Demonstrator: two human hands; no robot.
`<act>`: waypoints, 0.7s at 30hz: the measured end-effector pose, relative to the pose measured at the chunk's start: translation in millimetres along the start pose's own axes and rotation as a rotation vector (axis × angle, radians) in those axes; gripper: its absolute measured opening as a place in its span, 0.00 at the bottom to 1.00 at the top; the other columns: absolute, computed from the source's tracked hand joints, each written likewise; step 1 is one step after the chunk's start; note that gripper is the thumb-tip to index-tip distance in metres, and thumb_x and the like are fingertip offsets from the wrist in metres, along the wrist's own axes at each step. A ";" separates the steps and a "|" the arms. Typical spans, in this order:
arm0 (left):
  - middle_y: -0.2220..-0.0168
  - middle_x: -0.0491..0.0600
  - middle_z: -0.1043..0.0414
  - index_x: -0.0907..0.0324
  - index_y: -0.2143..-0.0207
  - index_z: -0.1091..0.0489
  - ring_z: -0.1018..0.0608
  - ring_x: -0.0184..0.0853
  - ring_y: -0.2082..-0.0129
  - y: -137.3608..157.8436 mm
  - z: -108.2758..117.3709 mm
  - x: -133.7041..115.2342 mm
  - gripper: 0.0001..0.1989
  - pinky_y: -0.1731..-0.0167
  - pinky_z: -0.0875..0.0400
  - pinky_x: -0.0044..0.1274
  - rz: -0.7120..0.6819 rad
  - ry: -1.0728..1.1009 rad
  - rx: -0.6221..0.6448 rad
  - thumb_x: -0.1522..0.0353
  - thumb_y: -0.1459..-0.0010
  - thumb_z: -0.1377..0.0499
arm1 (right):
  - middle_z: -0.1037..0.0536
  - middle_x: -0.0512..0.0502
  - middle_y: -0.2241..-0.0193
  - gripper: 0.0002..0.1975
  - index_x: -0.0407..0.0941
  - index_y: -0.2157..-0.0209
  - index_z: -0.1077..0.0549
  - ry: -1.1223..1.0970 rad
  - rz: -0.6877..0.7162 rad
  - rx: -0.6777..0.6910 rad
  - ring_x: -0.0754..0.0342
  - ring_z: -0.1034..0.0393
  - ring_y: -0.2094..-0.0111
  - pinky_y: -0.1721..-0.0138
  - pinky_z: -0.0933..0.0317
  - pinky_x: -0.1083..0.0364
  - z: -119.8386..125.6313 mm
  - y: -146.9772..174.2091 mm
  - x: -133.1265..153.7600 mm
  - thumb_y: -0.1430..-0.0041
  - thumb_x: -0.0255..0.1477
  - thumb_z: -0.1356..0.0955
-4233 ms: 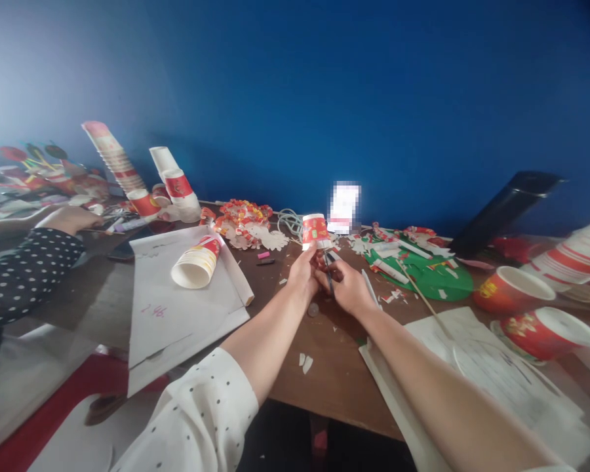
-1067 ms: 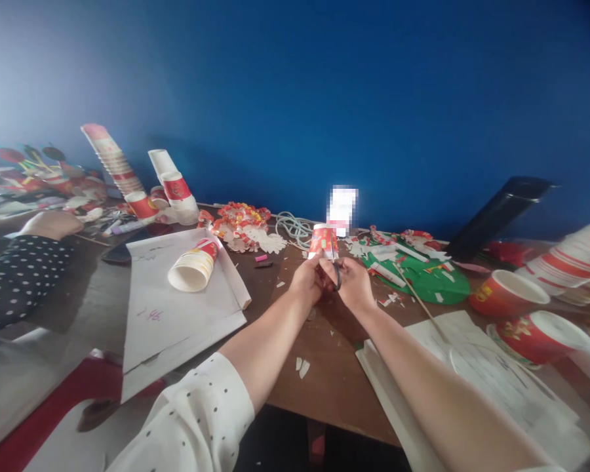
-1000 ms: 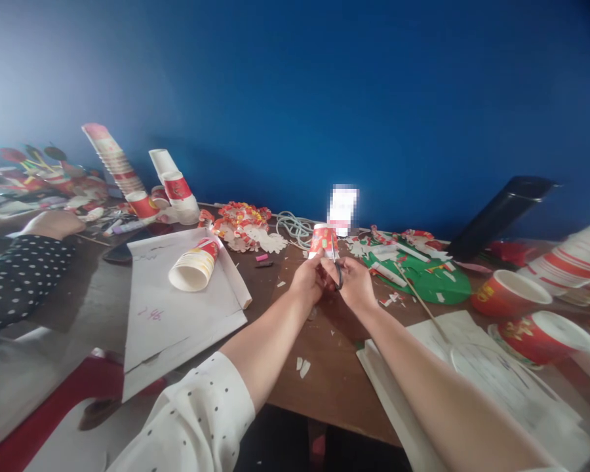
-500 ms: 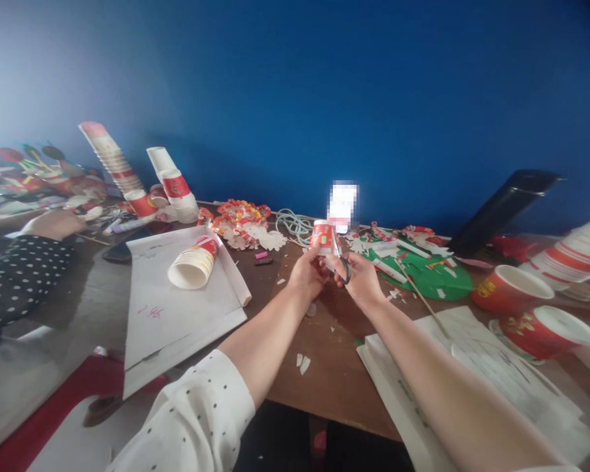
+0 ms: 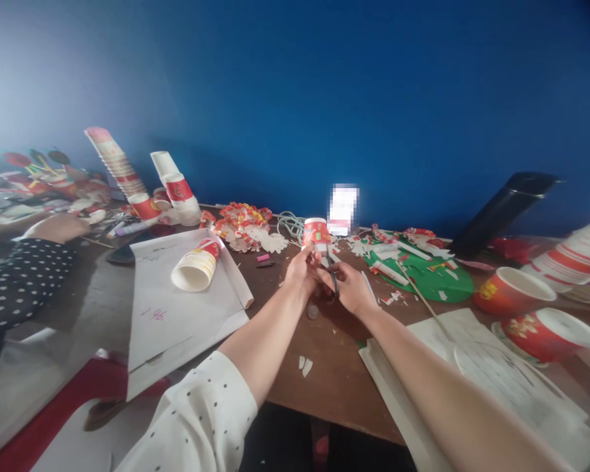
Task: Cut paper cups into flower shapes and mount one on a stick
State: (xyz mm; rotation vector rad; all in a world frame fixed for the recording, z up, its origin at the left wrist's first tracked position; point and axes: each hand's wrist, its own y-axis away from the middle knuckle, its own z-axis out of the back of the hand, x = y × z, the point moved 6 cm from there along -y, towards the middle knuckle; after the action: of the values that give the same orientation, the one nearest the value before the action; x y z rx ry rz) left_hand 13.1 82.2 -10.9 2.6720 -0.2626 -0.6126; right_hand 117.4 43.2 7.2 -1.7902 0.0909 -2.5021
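Observation:
Near the middle of the wooden table (image 5: 332,387), my left hand (image 5: 302,272) grips a red and white paper cup (image 5: 316,229) from below. Closed on the dark handles of a pair of scissors (image 5: 334,282) is my right hand (image 5: 351,286). The blades point up against the cup's right side; whether they are in the paper I cannot tell. Two small white paper scraps (image 5: 305,366) lie on the table in front of me. Behind the cup is a coil of pale cord (image 5: 288,223).
Cut red and white paper pieces (image 5: 246,226) are heaped behind. A paper cup (image 5: 194,269) lies on white sheets (image 5: 177,328) at left. A green sheet (image 5: 437,278), more cups (image 5: 511,292) and a black cylinder (image 5: 501,213) are right. Another person's dotted sleeve (image 5: 24,282) is far left.
The cup has shifted slightly left, and the scissors have moved left and a little down with my right hand. The other person's hand has barely moved.

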 end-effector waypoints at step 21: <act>0.83 0.45 0.35 0.65 0.73 0.31 0.32 0.26 0.85 -8.4 1.0 10.6 0.07 0.83 0.35 0.18 0.030 -0.103 0.136 0.70 0.45 0.40 | 0.27 0.51 0.80 0.10 0.46 0.70 0.28 0.200 0.107 -0.079 0.54 0.35 0.78 0.76 0.44 0.57 4.1 4.0 2.7 0.51 0.38 0.31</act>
State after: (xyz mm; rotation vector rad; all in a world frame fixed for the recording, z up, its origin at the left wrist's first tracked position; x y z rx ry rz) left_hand 22.9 86.7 -19.2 2.7636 -0.3847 -0.7497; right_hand 120.5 38.9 10.7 -1.5108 0.2902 -2.6258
